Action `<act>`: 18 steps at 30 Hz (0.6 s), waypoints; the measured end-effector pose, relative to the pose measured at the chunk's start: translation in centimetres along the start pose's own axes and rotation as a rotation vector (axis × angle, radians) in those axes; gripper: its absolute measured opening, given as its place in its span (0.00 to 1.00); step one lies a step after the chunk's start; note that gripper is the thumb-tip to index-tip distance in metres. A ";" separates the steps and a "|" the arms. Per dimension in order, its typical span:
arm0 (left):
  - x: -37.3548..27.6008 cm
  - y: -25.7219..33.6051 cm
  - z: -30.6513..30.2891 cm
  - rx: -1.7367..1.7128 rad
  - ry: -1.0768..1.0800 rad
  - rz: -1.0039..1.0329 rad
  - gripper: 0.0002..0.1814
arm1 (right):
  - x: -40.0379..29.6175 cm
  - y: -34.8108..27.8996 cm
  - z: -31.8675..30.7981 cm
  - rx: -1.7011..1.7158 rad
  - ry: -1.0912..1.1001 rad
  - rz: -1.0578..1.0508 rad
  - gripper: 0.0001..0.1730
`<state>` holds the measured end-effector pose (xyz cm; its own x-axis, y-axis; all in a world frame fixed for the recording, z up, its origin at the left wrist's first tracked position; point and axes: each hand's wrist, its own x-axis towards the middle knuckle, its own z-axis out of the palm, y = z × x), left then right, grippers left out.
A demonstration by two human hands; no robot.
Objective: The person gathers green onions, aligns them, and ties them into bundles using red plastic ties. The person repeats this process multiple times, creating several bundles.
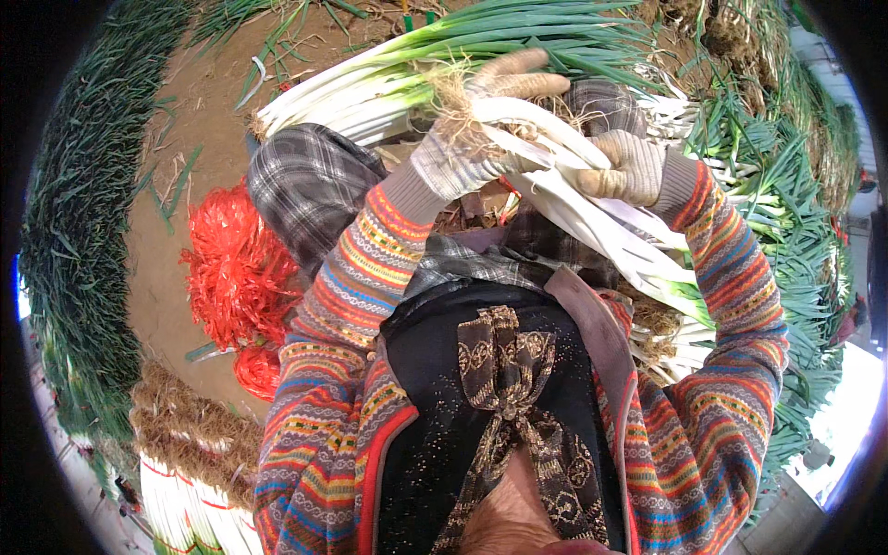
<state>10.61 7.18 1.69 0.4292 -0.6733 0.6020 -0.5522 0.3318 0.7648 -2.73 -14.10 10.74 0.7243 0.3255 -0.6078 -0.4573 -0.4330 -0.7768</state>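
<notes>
My left hand (479, 139), in a dirty knitted work glove, is at the root end of some long white leeks (590, 215); two of its fingers stick out beyond the roots. My gloved right hand (624, 170) grips the same white stalks a little farther along. Outer skin hangs partly loose from them near the roots. The leeks slant down to the right, beneath my right forearm. Behind my hands, a heap of leeks with white stalks and green leaves (354, 90) lies across in front of my knees, roots to the left.
Red plastic twine (236, 270) lies in a bundle on the brown ground at left. Tied leek bundles (173, 499) stand at lower left. A long bank of green leaves (76, 243) runs along the left edge. More loose leeks (784, 257) are piled along the right.
</notes>
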 end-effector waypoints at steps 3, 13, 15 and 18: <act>-1.5 -0.9 0.3 -0.151 -0.141 -0.272 0.29 | 0.6 1.1 1.9 -0.053 0.295 -0.191 0.29; -2.9 0.4 1.6 0.071 0.162 -0.238 0.22 | -1.8 -0.7 2.1 -0.818 0.504 0.046 0.20; -3.4 1.0 0.6 -0.587 0.299 -0.387 0.20 | -2.7 -0.4 2.2 -0.951 0.566 0.078 0.20; -2.5 2.8 -1.5 -0.718 0.228 -0.519 0.33 | -3.5 -0.3 2.0 -0.994 0.598 0.155 0.19</act>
<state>9.05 10.80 2.65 0.6722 -0.7314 0.1150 0.2938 0.4060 0.8654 -6.18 -13.39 12.77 0.9447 -0.1208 -0.3049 -0.1485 -0.9865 -0.0695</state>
